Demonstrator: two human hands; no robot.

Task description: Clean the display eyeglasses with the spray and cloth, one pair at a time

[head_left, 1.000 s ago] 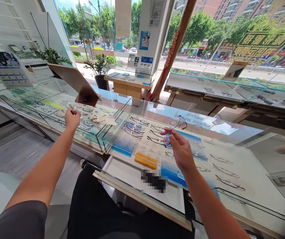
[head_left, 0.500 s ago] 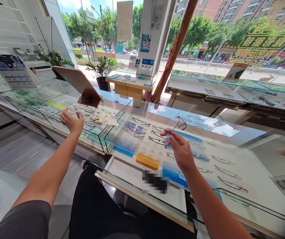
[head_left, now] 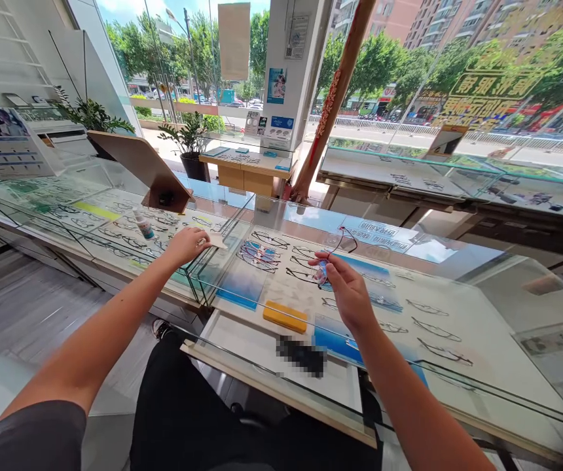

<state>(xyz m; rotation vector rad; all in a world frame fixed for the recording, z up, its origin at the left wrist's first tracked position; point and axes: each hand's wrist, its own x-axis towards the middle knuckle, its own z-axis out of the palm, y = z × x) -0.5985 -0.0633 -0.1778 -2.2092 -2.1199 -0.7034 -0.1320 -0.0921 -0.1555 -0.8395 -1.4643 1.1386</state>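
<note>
**Figure.** Optician's counter, seen from beside the seated person; positions are given relative to the yellow block (head_left: 285,316) lying in the open drawer (head_left: 242,340).

**Eyeglasses** (head_left: 331,252): a thin wire-rimmed pair, held in the air above the glass countertop (head_left: 458,281), beyond and to the right of the yellow block. The front of the frame sits at the fingertips. One dark temple arches up and away from the person, towards the right. How the frame's long axis lies cannot be read more exactly at this size.

**Right hand** (head_left: 347,294): directly right of the block, back of the hand uppermost, thumb and fingers pinched on the near edge of the eyeglasses. This hand alone carries them.

**Left hand** (head_left: 186,245): well to the left of the block and farther from the person, arm fully stretched. Its fingers rest on the edge of a pale cloth (head_left: 217,241) lying on the glass. Whether they grip it or merely touch it cannot be told. The cloth lies between the two hands, touching the left and well apart from the right.

**Surroundings**: a small spray bottle (head_left: 143,224) stands upright farther left of the block, beyond the left hand. Rows of display frames (head_left: 262,252) lie under the glass just behind the block. A tilted brown mirror stand (head_left: 139,163) rises at the far left.
</note>
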